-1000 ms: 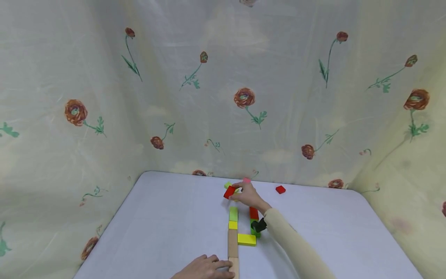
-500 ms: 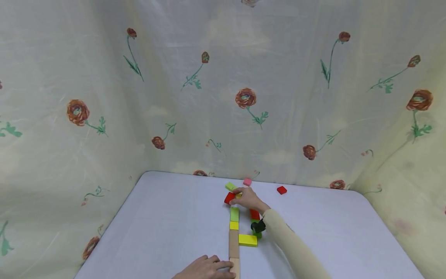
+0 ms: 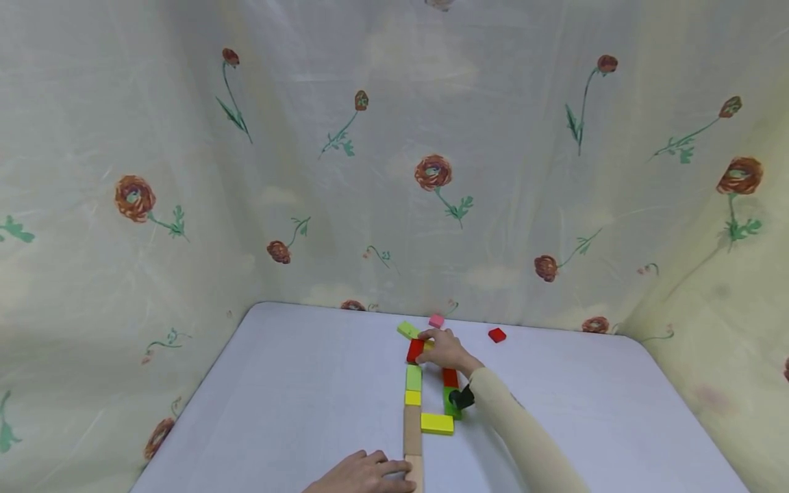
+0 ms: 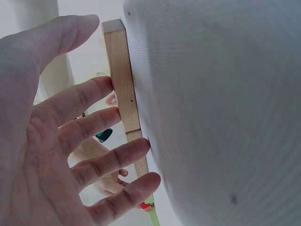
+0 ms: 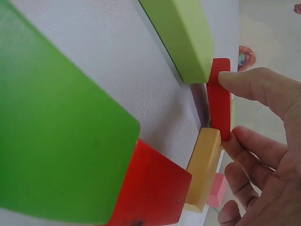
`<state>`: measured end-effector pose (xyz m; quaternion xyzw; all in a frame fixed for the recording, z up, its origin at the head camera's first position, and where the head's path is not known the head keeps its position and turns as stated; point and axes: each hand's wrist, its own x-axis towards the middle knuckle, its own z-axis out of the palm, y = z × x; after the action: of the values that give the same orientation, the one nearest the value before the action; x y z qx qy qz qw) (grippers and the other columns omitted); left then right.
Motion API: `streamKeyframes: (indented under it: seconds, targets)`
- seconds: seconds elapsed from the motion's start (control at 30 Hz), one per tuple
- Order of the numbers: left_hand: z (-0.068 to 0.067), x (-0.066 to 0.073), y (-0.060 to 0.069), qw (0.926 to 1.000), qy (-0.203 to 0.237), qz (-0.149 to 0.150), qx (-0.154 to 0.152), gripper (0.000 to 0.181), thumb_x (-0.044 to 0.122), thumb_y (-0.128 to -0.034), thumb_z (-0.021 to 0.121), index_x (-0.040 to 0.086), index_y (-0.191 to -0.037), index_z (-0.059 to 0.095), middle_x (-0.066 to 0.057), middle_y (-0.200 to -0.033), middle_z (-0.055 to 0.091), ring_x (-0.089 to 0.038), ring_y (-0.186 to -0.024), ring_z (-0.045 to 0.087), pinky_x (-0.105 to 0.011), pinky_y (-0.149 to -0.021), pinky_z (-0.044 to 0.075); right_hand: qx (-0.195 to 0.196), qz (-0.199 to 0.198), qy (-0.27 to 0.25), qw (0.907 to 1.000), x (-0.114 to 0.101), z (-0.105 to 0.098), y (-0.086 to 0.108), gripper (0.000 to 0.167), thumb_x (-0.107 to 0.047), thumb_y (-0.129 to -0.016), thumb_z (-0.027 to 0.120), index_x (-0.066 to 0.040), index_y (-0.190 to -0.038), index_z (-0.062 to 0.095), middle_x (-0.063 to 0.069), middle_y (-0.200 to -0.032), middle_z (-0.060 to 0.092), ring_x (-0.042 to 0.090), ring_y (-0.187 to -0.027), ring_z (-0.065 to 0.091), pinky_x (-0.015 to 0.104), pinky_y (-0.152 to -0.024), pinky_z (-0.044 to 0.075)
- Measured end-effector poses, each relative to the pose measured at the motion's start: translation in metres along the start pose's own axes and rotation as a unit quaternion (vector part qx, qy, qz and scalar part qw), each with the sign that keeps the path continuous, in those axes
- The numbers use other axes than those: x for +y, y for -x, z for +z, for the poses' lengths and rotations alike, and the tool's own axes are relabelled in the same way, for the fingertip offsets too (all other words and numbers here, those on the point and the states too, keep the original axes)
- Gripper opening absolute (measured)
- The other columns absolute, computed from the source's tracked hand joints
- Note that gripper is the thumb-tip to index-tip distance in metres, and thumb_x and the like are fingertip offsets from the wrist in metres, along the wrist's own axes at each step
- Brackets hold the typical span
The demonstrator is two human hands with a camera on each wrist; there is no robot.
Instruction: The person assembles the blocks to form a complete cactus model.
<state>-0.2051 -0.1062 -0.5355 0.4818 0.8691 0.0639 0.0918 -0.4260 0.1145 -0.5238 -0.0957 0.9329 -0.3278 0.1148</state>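
Observation:
My right hand [image 3: 445, 350] pinches a red block [image 5: 219, 99] between thumb and fingers, at the far end of a row of blocks. In the right wrist view that block sits against the corner of a light green block [image 5: 188, 42] and the end of a yellow block [image 5: 204, 162]. Toward me the row continues with a small yellow block [image 3: 413, 398] and two wooden blocks, the farther one [image 3: 412, 430] and the nearer one [image 4: 121, 75]. My left hand [image 3: 364, 474] lies beside the nearer wooden block, fingers spread and fairly straight, fingertips touching the wood.
Right of the row are a flat yellow block [image 3: 437, 424], a green block [image 3: 452, 409] and another red block [image 3: 451, 378]. Farther back lie a light green block [image 3: 407, 329], a pink block [image 3: 436, 320] and a red block [image 3: 496, 335]. A flowered curtain [image 3: 370, 205] surrounds the table [image 3: 308, 397].
My right hand has brought the red block down and then to the right, in line with the row's far end. The left hand stays where it was.

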Motion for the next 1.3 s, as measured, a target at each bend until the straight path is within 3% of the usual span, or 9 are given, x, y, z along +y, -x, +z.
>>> streamKeyframes:
  seconds: [0.77,1.3]
  targets:
    - [-0.0031,0.0025,-0.0010,0.9998,-0.010,-0.003,-0.015,0.052,0.057,-0.0934,0.050,0.036,-0.140,0.047,0.012,-0.141,0.050,-0.005,-0.101,0.056,-0.021,-0.074,0.049,-0.017,-0.009,0.054,0.9984,0.0015,-0.0042,-0.0014,0.059,-0.026,-0.077,0.079,-0.015,-0.132,0.058,0.007,-0.122,0.055,0.024,-0.110,0.043,0.044,-0.088,0.046]
    - [-0.0004,0.0005,-0.0005,0.9999,-0.009,-0.007,-0.008,0.049,0.058,-0.0937,0.049,0.037,-0.139,0.049,0.012,-0.140,0.051,-0.005,-0.101,0.056,-0.021,-0.074,0.048,-0.021,-0.029,0.065,0.9972,-0.0032,0.0015,-0.0036,0.050,-0.026,-0.079,0.076,-0.016,-0.126,0.063,0.004,-0.120,0.059,0.026,-0.108,0.042,0.044,-0.088,0.042]
